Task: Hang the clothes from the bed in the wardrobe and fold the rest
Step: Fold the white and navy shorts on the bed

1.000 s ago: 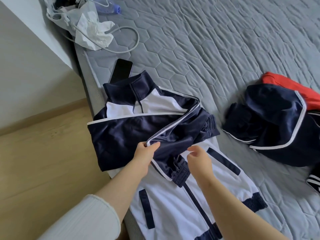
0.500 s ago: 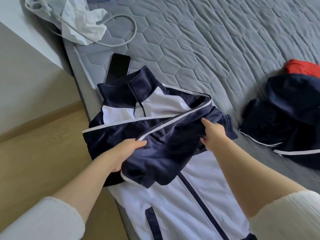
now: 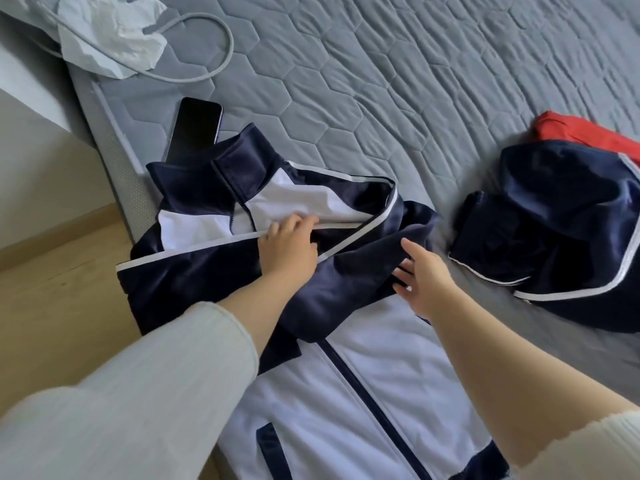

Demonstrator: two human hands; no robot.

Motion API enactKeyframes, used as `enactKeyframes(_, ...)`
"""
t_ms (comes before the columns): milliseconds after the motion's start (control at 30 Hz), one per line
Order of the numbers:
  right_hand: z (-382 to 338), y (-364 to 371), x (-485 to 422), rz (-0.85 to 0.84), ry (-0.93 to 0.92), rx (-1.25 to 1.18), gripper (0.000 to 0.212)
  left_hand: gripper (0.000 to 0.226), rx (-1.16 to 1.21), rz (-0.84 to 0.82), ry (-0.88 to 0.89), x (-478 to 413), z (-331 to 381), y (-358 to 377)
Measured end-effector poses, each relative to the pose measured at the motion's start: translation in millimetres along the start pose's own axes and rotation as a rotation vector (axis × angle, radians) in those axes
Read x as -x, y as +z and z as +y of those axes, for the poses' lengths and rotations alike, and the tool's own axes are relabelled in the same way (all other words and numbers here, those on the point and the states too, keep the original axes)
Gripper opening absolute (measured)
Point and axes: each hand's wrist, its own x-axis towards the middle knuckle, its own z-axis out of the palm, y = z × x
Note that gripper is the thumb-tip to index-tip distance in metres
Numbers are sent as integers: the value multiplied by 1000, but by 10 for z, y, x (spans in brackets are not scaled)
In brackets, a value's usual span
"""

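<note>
A navy and white track jacket (image 3: 346, 375) lies face up along the left edge of the grey quilted bed (image 3: 381, 81), collar pointing away from me. Both navy sleeves (image 3: 207, 282) are folded across its chest. My left hand (image 3: 289, 244) rests on the sleeves, its fingertips reaching the white chest panel by the zip. My right hand (image 3: 422, 275) has its fingers spread and touches the right end of the folded sleeve.
A crumpled navy garment with white trim (image 3: 561, 237) lies to the right, with a red garment (image 3: 581, 133) behind it. A black phone (image 3: 195, 128) is partly under the collar. White crumpled paper (image 3: 110, 39) and a cable (image 3: 207, 74) sit at the bed's corner. Wooden floor (image 3: 52, 289) is on the left.
Both hands let go of the sleeve they were gripping and laid it across the chest. The left hand moved up toward the collar; the right hand opened with spread fingers.
</note>
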Motion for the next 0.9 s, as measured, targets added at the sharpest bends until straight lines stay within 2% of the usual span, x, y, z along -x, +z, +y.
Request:
enactKeyframes(100,125,45,-19,24,-19,-21,25,26,-161,-26,-4,-46,12,37)
enactKeyframes(200,191,93,-14,38,-52,-29,20,20,-114,-40,-35,-18,-88,-1)
enactKeyframes(267,200,116,-9,26,-64,14,4,19,-66,-13,-156,36,-255,-54)
enactKeyframes(367,170,141,-4,20,-73,-4,11,21,35,-2,-440,87,-525,-139)
enactKeyframes(400,159,159,4,14,-58,-41,12,22,23,-8,-475,91,-565,-157)
enactKeyframes(467,153,194,16,-17,-34,-120,19,24,-36,-17,-420,79,-536,-163)
enactKeyframes(600,160,252,34,-81,-51,-192,28,41,17,28,-150,3,-241,-145)
enactKeyframes(667,150,263,17,-109,-70,-188,27,38,59,-31,-64,-78,-93,-124)
enactKeyframes(733,137,262,-8,-132,-82,-214,26,28,89,-108,-69,-156,-7,-118)
enactKeyframes(800,125,259,-20,-160,-95,-256,26,22,158,-37,-153,-194,13,-137)
enactKeyframes(833,118,261,-18,-183,-92,-281,27,22,157,52,-181,-181,10,-154)
enactKeyframes(900,99,286,28,-247,-58,-361,31,34,119,206,-117,-91,17,-169)
